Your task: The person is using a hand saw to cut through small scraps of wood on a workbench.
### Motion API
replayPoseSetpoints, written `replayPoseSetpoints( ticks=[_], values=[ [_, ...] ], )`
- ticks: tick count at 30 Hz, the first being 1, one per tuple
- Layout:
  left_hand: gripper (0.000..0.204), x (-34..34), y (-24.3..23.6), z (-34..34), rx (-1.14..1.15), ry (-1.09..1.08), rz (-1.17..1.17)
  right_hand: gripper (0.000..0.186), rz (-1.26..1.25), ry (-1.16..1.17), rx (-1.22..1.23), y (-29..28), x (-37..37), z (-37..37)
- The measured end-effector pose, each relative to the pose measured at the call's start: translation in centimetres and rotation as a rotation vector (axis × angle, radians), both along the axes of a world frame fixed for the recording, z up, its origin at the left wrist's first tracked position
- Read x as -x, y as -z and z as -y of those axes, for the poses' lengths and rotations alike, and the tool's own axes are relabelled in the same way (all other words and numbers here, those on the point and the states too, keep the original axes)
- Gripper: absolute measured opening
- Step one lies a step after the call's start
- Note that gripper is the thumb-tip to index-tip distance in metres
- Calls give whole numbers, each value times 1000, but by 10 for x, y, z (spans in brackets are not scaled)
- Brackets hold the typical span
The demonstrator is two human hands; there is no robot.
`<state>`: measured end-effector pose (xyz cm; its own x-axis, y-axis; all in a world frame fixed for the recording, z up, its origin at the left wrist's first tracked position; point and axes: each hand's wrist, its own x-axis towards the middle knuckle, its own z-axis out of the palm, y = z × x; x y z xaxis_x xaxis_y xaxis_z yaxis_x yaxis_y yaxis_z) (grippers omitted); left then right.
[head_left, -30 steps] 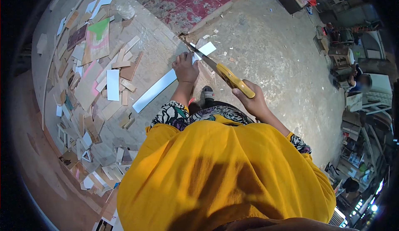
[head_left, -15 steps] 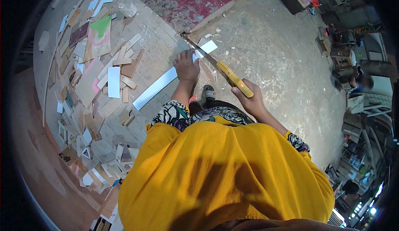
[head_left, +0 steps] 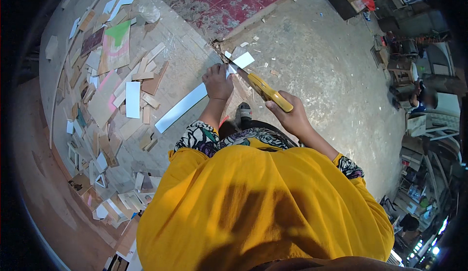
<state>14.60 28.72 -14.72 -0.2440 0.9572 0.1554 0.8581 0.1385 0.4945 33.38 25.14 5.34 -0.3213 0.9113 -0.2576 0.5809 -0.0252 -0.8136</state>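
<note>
My right hand (head_left: pixel 290 115) is closed round the yellow handle (head_left: pixel 267 91) of a handsaw. The saw's thin blade (head_left: pixel 239 68) slants up and left across a long white board (head_left: pixel 181 108), near the board's far right end. Just left of the blade, my left hand (head_left: pixel 218 81) grips the board with its fingers curled over it. A short stretch of the board (head_left: pixel 244 60) shows beyond the blade. The board lies slantwise at the right edge of a pale work surface (head_left: pixel 180 41). Whether the blade has cut into the board cannot be made out.
Wood offcuts (head_left: pixel 109 88) and white strips lie piled over the left of the surface. My sandalled foot (head_left: pixel 244 112) stands on the concrete floor (head_left: pixel 336 85), below the saw. Wood chips dot the floor. A person (head_left: pixel 423 98) is at the far right among stacked furniture and clutter.
My right hand and the saw handle have shifted slightly left, along the saw's line. My left hand keeps its grip on the board, which has hardly moved.
</note>
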Motion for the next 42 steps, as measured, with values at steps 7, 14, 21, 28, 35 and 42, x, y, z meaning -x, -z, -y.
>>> replayPoseSetpoints(
  ticks=[7, 14, 21, 28, 35, 42],
  values=[
    [38, -1, 0, -1, 0, -16, -22, 22, 17, -9, -2, -9, 5, -3],
    [39, -1, 1, -3, -5, -17, -22, 23, 82, -29, -7, -12, 3, 7],
    [43, -4, -3, -3, -73, -85, -27, 25, -31, 78, 31, -1, -26, 6],
    [37, 1, -13, -16, -4, -15, 185, 27, -111, 119, 43, -1, -38, 19],
    [19, -4, -16, -8, -55, 102, 41, 25, -122, 115, 25, -4, -62, 41],
    [19, -10, -6, 10, -194, 145, 145, 24, -116, 128, 86, 19, -85, 70]
  ],
)
